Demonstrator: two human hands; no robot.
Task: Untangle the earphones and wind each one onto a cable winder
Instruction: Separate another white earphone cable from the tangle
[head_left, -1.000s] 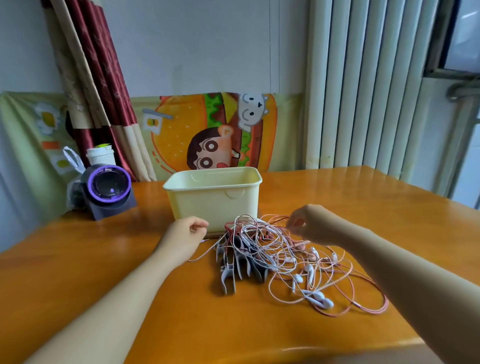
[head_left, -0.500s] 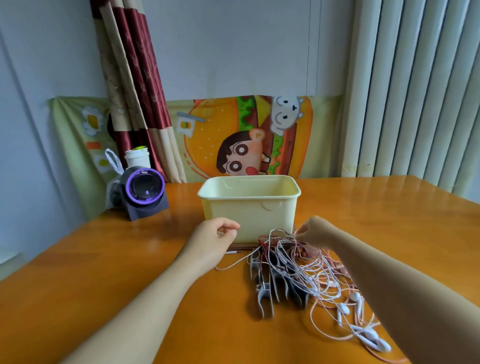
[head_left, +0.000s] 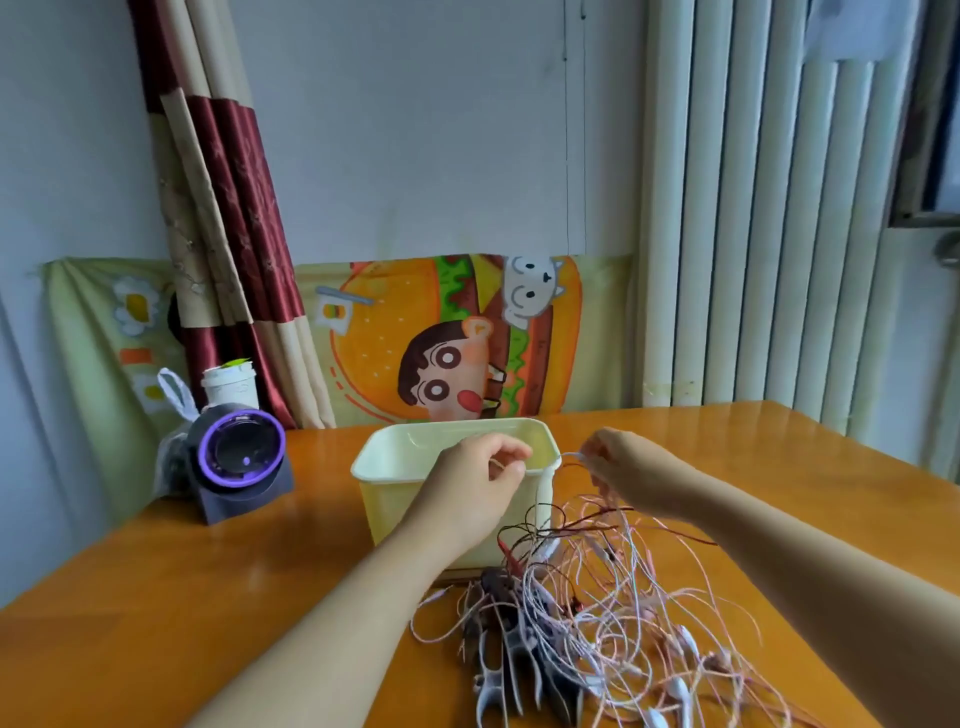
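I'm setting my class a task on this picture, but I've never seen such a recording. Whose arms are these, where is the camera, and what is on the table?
There is no machine here. A person wears one camera on the head, so you look forward and down along their own arms. The left hand and right hand are raised in front of a pale yellow box. Each pinches a thin strand drawn up from the earphone tangle, which lies on the orange table. Grey cable winders lie under that tangle. A purple-ringed gadget stands at the back left.
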